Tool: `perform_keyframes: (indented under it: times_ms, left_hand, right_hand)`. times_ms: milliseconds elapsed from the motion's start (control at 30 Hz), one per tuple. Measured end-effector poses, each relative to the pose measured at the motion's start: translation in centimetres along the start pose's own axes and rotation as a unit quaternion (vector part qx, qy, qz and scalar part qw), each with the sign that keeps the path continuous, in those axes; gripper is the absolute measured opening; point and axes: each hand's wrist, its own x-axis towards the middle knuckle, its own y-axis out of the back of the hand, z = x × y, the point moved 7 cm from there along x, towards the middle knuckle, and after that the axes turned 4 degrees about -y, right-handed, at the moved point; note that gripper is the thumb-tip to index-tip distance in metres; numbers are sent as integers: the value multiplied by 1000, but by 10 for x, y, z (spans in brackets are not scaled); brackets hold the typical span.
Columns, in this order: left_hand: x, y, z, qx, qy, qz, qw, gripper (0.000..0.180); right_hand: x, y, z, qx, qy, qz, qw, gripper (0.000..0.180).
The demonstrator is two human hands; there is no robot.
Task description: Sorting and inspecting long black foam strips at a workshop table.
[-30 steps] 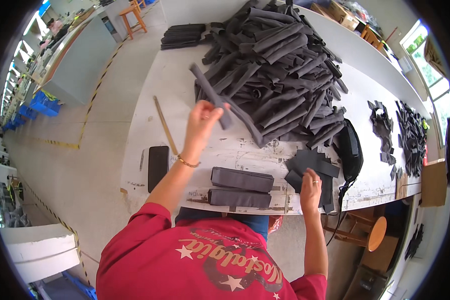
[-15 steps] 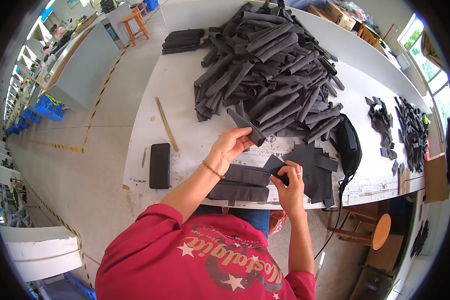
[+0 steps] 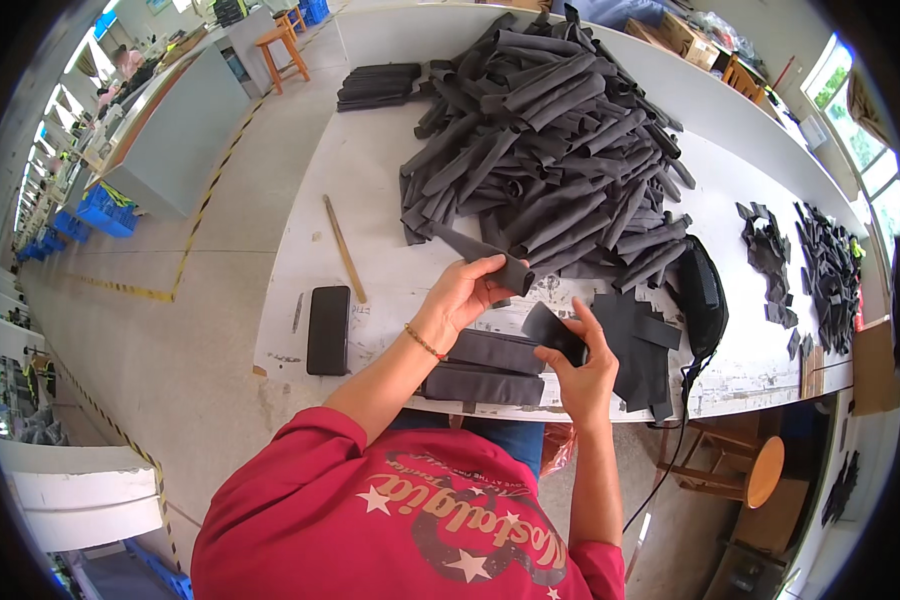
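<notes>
My left hand [image 3: 458, 298] is closed on a dark grey fabric tube [image 3: 482, 256], thumb on top, its open end turned right. Just to the right, my right hand [image 3: 588, 368] pinches a small flat black piece [image 3: 550, 328] between thumb and fingers, a short gap from the tube. Beneath and between my hands, folded dark fabric strips [image 3: 490, 386] lie in two rows along the table's near edge. Flat black rectangular pieces [image 3: 638, 360] overlap on the table beside my right hand. A large heap of rolled dark fabric tubes [image 3: 560, 150] rises beyond both hands.
Left on the white table [image 3: 300, 260] lie a black phone [image 3: 328, 330] and a wooden stick [image 3: 345, 250]. A black pouch with a cord [image 3: 702, 300] sits right. Dark scraps [image 3: 828, 265] lie far right, a neat stack [image 3: 378, 86] far left. A wooden stool [image 3: 765, 470] stands below.
The fabric tube has swung to a flatter, more leftward slant in my left hand. My right fingers have lifted and straightened around the black piece. The whole view has shifted slightly.
</notes>
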Motion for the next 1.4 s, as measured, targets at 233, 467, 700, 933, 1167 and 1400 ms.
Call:
perform_keyframes:
  times_ms: [233, 467, 700, 933, 1167, 1400]
  left_hand:
    - [-8, -17, -4, 35, 20, -42, 998, 23]
    - [-14, -21, -11, 47, 60, -91, 993, 30]
    - [-23, -34, -13, 43, 62, -98, 992, 33]
    - [-50, -73, 3, 120, -91, -123, 981, 50]
    - [-38, -71, -10, 91, -110, -134, 981, 26]
    - [-39, -62, -27, 45, -75, -89, 992, 24]
  right_hand:
    - [8, 4, -17, -128, 127, 7, 983, 40]
    - [7, 2, -34, -253, 251, 32, 934, 25]
    - [-2, -4, -44, -346, 361, 65, 864, 33]
    - [-6, -18, -39, -332, 298, 102, 889, 50]
    - [-21, -30, -13, -250, 241, 57, 936, 36]
    - [-8, -37, -23, -231, 239, -4, 943, 32]
